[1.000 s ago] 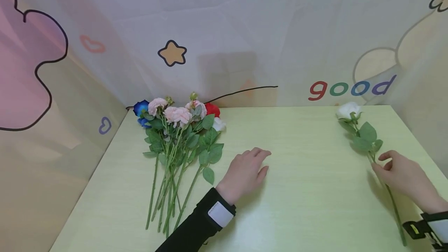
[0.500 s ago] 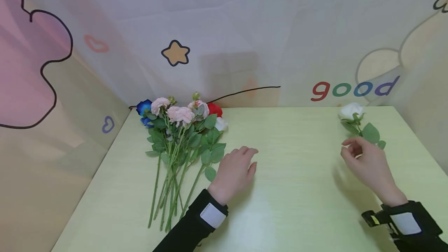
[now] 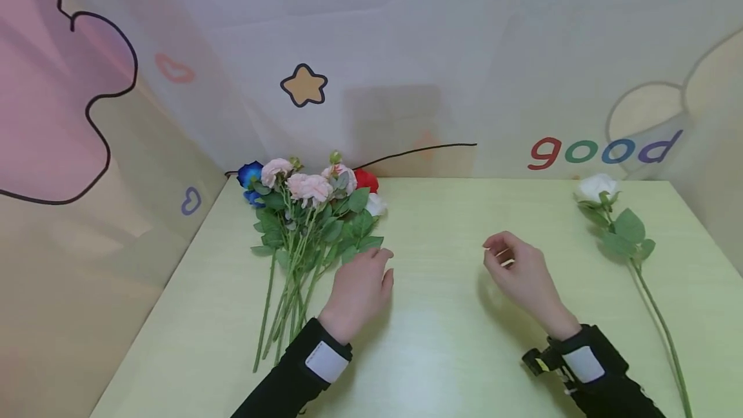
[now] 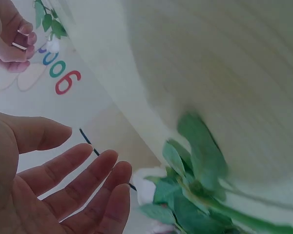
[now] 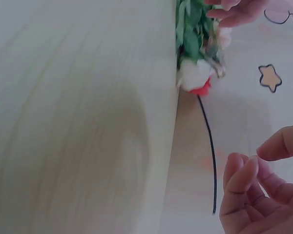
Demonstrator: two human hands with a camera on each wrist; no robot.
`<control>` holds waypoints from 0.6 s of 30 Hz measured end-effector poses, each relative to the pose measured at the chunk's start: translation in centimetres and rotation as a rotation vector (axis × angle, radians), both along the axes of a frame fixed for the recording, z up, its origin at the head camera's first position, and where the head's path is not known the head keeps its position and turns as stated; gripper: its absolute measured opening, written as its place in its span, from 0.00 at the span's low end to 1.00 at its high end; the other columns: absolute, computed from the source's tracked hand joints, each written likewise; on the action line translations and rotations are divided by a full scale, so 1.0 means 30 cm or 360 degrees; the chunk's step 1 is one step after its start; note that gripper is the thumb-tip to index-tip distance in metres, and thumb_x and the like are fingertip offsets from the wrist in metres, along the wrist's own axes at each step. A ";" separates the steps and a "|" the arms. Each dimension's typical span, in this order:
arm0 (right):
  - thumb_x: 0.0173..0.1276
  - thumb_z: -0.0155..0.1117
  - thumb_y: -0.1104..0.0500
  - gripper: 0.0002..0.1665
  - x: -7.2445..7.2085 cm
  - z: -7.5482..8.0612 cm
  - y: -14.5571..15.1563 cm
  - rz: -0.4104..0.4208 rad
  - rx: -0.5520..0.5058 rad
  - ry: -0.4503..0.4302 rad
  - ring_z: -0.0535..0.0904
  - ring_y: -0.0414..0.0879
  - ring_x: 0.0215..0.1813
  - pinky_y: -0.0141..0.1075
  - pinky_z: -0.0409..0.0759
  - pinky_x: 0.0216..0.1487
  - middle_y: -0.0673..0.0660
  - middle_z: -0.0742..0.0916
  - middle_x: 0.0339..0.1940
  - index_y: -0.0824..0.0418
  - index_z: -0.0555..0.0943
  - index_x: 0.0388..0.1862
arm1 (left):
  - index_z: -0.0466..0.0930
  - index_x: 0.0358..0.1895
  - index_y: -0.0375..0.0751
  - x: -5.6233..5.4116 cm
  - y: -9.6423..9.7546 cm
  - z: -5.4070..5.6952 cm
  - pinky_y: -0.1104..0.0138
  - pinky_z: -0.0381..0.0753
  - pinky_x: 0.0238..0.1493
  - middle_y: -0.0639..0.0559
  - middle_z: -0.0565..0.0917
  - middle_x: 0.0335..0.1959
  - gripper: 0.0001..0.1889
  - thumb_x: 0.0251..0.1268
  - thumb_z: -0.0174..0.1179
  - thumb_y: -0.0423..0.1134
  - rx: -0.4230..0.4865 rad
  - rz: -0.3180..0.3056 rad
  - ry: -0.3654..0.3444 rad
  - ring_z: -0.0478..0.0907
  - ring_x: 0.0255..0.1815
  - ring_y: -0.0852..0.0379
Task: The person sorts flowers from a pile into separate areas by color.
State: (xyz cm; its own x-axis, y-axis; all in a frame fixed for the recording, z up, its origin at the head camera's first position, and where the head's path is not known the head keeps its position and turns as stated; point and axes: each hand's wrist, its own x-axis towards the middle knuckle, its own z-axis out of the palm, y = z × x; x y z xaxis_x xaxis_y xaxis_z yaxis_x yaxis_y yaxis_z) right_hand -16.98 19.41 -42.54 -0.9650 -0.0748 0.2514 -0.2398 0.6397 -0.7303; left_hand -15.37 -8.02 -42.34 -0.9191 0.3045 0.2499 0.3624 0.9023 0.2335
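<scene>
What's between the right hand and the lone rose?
Just bare tabletop: in the head view, nothing lies in the stretch from the right hand to the lone rose.

Black sleeves [image 3: 273, 387] run to black wristbands [image 3: 322, 334] behind the left hand [image 3: 358, 284] and right hand [image 3: 525, 276], each band bearing a white rectangular patch [image 3: 327, 361]; a small black fitting [image 3: 533, 362] with a yellow mark [image 3: 542, 364] juts from the right.
</scene>
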 end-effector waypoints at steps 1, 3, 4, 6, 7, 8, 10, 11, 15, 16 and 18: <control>0.70 0.58 0.66 0.08 -0.001 -0.001 -0.023 0.0017 -0.0029 -0.0014 0.78 0.40 0.32 0.27 0.78 0.35 0.58 0.86 0.34 0.66 0.81 0.44 | 0.83 0.53 0.40 0.001 -0.014 0.002 0.58 0.85 0.36 0.45 0.88 0.45 0.13 0.71 0.61 0.39 0.0002 0.0019 0.0001 0.87 0.41 0.47; 0.70 0.58 0.66 0.08 -0.007 0.000 -0.070 0.0059 -0.0112 -0.0052 0.79 0.42 0.33 0.27 0.78 0.35 0.59 0.86 0.34 0.66 0.81 0.45 | 0.84 0.53 0.39 0.003 -0.044 0.005 0.56 0.86 0.36 0.44 0.88 0.45 0.13 0.70 0.61 0.39 0.0009 0.0059 0.0007 0.87 0.41 0.46; 0.70 0.58 0.66 0.08 -0.010 0.001 -0.094 0.0084 -0.0170 -0.0079 0.80 0.44 0.33 0.27 0.79 0.35 0.60 0.86 0.35 0.67 0.81 0.45 | 0.84 0.53 0.39 0.004 -0.060 0.005 0.56 0.86 0.37 0.43 0.88 0.45 0.13 0.70 0.62 0.38 0.0007 0.0075 0.0013 0.87 0.42 0.45; 0.71 0.58 0.67 0.09 -0.017 0.003 -0.141 0.0139 -0.0295 -0.0151 0.82 0.48 0.33 0.28 0.80 0.35 0.62 0.86 0.36 0.68 0.81 0.46 | 0.84 0.53 0.38 0.007 -0.095 0.008 0.54 0.86 0.37 0.43 0.87 0.44 0.13 0.69 0.62 0.38 0.0018 0.0115 0.0000 0.87 0.41 0.44; 0.71 0.58 0.67 0.09 -0.021 0.004 -0.165 0.0165 -0.0365 -0.0201 0.83 0.49 0.34 0.28 0.81 0.35 0.64 0.86 0.37 0.69 0.80 0.47 | 0.84 0.53 0.38 0.008 -0.112 0.010 0.53 0.86 0.37 0.42 0.87 0.44 0.13 0.69 0.62 0.37 0.0021 0.0135 -0.0009 0.87 0.41 0.43; 0.71 0.57 0.67 0.10 -0.024 0.006 -0.189 0.0188 -0.0443 -0.0259 0.84 0.50 0.34 0.28 0.81 0.35 0.65 0.85 0.38 0.70 0.80 0.48 | 0.84 0.53 0.38 0.010 -0.129 0.012 0.53 0.85 0.36 0.41 0.87 0.43 0.13 0.69 0.62 0.37 0.0026 0.0154 -0.0015 0.86 0.40 0.43; 0.72 0.57 0.66 0.12 -0.030 0.007 -0.234 0.0219 -0.0576 -0.0377 0.85 0.48 0.34 0.29 0.82 0.36 0.66 0.85 0.39 0.71 0.78 0.51 | 0.84 0.52 0.36 0.013 -0.162 0.018 0.52 0.86 0.36 0.40 0.87 0.44 0.13 0.69 0.62 0.37 0.0030 0.0197 -0.0036 0.86 0.40 0.42; 0.73 0.56 0.66 0.13 -0.032 0.007 -0.255 0.0228 -0.0638 -0.0434 0.85 0.47 0.34 0.29 0.83 0.37 0.66 0.85 0.39 0.72 0.78 0.52 | 0.83 0.52 0.35 0.015 -0.178 0.022 0.52 0.85 0.35 0.40 0.87 0.44 0.13 0.68 0.62 0.37 0.0032 0.0218 -0.0045 0.86 0.40 0.41; 0.73 0.55 0.67 0.15 -0.038 0.005 -0.333 0.0254 -0.0838 -0.0597 0.83 0.41 0.34 0.30 0.83 0.39 0.61 0.86 0.37 0.72 0.76 0.55 | 0.82 0.53 0.33 0.022 -0.246 0.037 0.50 0.85 0.35 0.37 0.86 0.45 0.14 0.68 0.61 0.36 0.0026 0.0314 -0.0064 0.86 0.40 0.39; 0.73 0.55 0.67 0.15 -0.039 0.004 -0.351 0.0261 -0.0873 -0.0625 0.83 0.41 0.34 0.30 0.83 0.40 0.58 0.86 0.36 0.72 0.75 0.56 | 0.82 0.52 0.32 0.024 -0.265 0.039 0.50 0.85 0.34 0.37 0.86 0.45 0.14 0.68 0.62 0.36 0.0025 0.0341 -0.0066 0.86 0.40 0.38; 0.73 0.55 0.67 0.15 -0.038 0.003 -0.384 0.0280 -0.0934 -0.0672 0.83 0.41 0.34 0.30 0.83 0.40 0.54 0.87 0.34 0.72 0.75 0.56 | 0.82 0.52 0.32 0.028 -0.300 0.042 0.50 0.85 0.33 0.37 0.86 0.44 0.14 0.68 0.62 0.36 0.0014 0.0396 -0.0070 0.86 0.39 0.38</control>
State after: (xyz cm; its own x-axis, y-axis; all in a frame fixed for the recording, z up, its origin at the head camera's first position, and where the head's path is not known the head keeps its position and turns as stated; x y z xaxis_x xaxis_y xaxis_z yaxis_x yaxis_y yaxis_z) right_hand -18.13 7.88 -42.43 -0.9745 -0.2048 -0.0917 0.0737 0.0939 -0.9929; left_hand -14.53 -17.02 -41.08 -0.9756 0.0655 0.2097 0.1187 0.9603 0.2523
